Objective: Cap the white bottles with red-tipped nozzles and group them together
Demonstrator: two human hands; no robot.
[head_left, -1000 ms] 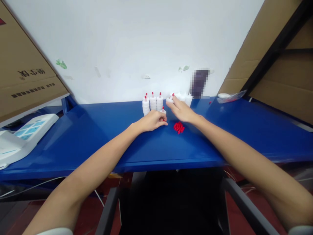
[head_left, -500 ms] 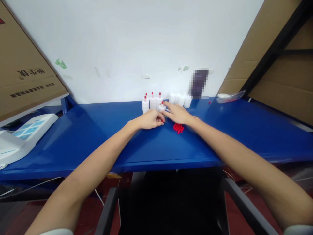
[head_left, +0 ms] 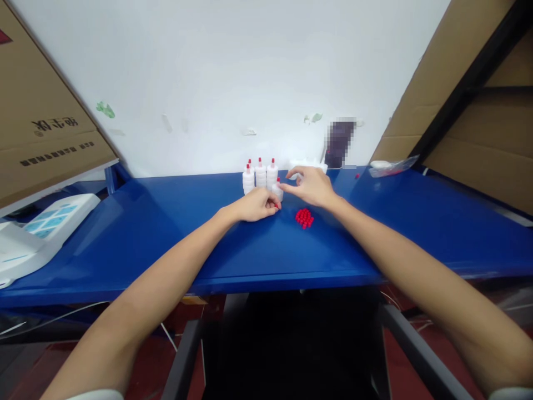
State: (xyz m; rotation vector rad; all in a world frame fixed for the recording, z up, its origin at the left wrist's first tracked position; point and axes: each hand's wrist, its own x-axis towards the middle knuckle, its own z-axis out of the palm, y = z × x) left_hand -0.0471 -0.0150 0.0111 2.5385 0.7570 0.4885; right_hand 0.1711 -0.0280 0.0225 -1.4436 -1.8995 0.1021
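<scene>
Between the pinched fingers of my left hand is a small red cap, low over the table. Several white squeeze bottles with red tips stand upright just behind that hand. My right hand is open, thumb and fingers apart with nothing between them. Its thumb tip is close to a nearer white bottle with a red tip; whether they touch I cannot tell. Behind the right hand are several white bottles, partly hidden by it. A pile of loose red caps lies below the right hand.
The blue table meets a white wall behind. A white device with blue pads sits at the left under a cardboard box. A clear plastic bag and one stray red cap lie at the back right.
My right hand has moved slightly right, off the top of the near bottle, and its fingers have spread. My left hand stays in place with the red cap.
</scene>
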